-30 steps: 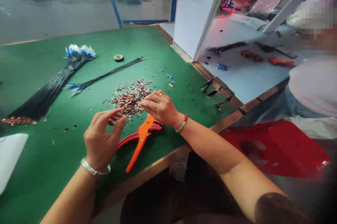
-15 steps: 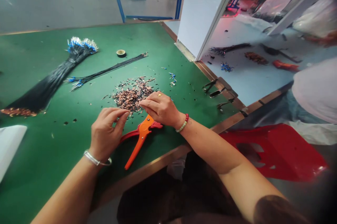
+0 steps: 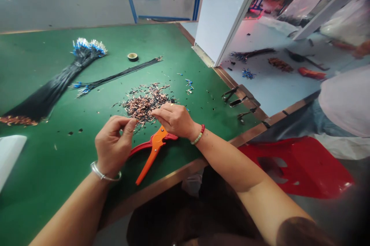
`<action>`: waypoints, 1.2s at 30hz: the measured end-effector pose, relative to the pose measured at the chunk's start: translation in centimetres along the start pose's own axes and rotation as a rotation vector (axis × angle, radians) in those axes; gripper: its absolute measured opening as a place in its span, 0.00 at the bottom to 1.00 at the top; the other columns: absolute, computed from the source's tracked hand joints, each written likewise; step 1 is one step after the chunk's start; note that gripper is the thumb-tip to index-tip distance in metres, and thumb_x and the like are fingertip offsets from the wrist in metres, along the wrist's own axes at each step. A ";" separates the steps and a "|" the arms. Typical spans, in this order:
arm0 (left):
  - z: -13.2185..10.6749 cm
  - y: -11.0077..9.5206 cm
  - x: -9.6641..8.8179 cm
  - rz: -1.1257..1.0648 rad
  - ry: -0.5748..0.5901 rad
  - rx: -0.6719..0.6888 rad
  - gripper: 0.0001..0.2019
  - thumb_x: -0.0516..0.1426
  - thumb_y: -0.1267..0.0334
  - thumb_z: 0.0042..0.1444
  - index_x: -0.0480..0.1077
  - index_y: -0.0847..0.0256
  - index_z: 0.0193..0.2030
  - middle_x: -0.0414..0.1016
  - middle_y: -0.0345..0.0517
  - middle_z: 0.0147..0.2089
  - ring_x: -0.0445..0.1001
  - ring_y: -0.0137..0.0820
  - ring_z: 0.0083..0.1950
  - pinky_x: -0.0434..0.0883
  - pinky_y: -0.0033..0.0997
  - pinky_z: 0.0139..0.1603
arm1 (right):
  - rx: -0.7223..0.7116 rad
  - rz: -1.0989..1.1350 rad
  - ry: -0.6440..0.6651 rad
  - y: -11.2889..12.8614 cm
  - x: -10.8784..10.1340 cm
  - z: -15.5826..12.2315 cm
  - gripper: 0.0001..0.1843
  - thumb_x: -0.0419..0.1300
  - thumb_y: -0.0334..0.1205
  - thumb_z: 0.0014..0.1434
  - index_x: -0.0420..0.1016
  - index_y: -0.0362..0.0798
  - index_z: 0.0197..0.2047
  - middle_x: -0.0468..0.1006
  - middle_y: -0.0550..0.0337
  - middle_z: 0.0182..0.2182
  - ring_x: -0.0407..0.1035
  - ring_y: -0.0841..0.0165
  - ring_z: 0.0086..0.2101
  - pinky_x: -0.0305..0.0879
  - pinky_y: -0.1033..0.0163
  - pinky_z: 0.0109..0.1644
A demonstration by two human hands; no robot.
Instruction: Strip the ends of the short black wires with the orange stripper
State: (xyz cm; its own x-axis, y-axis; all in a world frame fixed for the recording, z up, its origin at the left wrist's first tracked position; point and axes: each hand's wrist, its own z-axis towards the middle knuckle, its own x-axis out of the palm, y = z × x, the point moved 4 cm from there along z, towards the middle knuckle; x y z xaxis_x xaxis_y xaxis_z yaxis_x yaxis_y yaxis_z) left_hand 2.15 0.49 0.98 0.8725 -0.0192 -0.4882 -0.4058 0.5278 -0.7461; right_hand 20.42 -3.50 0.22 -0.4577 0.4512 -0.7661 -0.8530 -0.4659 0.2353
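The person's left hand point(image 3: 113, 144) is drawn into a tight pinch, thumb point(image 3: 133, 122) against forefinger, though whatever lies between them, if anything, is too small to tell. The right hand point(image 3: 172, 119) curls loosely at the near edge of a heap of copper-cored wire offcuts point(image 3: 144, 105), its hold unclear. An orange-handled wire stripper point(image 3: 153, 151) lies at 6 o'clock from that hand, almost beneath it. A careless sweep of the right wrist could scatter the loose offcuts or knock the stripper. At 10 o'clock, a thick bundle of black wires point(image 3: 54, 84) lies well apart, leaving open room on the green bench mat point(image 3: 49, 161) at 9 o'clock. The bench's wooden front edge point(image 3: 170, 178) runs close behind the stripper at 5 o'clock, so little room remains there and anything nudged that way could drop off.
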 end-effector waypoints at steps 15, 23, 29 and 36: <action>1.7 1.8 -1.8 0.157 -0.042 0.035 0.10 0.59 0.55 0.60 0.75 0.61 0.35 0.72 0.40 0.31 0.68 0.28 0.31 0.67 0.33 0.38 | 0.094 -0.021 -0.157 -3.0 -1.2 -0.5 0.13 0.51 0.37 0.70 0.77 0.44 0.44 0.79 0.55 0.34 0.71 0.69 0.36 0.66 0.63 0.45; 1.2 1.4 -0.1 0.292 0.002 0.305 0.23 0.63 0.56 0.56 0.71 0.54 0.58 0.71 0.52 0.52 0.69 0.43 0.53 0.66 0.47 0.56 | 0.003 -0.096 -0.068 -1.8 -0.5 -0.4 0.13 0.51 0.37 0.70 0.77 0.45 0.44 0.78 0.55 0.33 0.69 0.67 0.35 0.63 0.62 0.42; 0.6 0.5 0.3 0.282 0.001 0.453 0.06 0.62 0.63 0.58 0.77 0.52 0.42 0.76 0.47 0.45 0.70 0.39 0.49 0.67 0.45 0.54 | -0.091 -0.118 0.013 -0.3 0.1 -0.3 0.14 0.49 0.36 0.71 0.76 0.46 0.46 0.77 0.56 0.33 0.68 0.68 0.35 0.61 0.62 0.40; 0.5 0.7 0.4 0.293 0.000 0.419 0.02 0.62 0.63 0.57 0.76 0.56 0.37 0.74 0.49 0.46 0.70 0.39 0.48 0.68 0.45 0.51 | -0.092 -0.115 0.004 -0.4 0.2 -0.1 0.14 0.49 0.35 0.71 0.77 0.46 0.42 0.77 0.58 0.32 0.67 0.69 0.35 0.60 0.63 0.40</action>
State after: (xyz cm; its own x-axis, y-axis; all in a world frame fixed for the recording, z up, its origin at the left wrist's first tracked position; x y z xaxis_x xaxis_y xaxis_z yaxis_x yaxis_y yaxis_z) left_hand 2.35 1.25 0.48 0.7382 0.1809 -0.6499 -0.4898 0.8062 -0.3320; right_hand 20.68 -3.32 -0.09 -0.3576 0.5025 -0.7872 -0.8730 -0.4792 0.0907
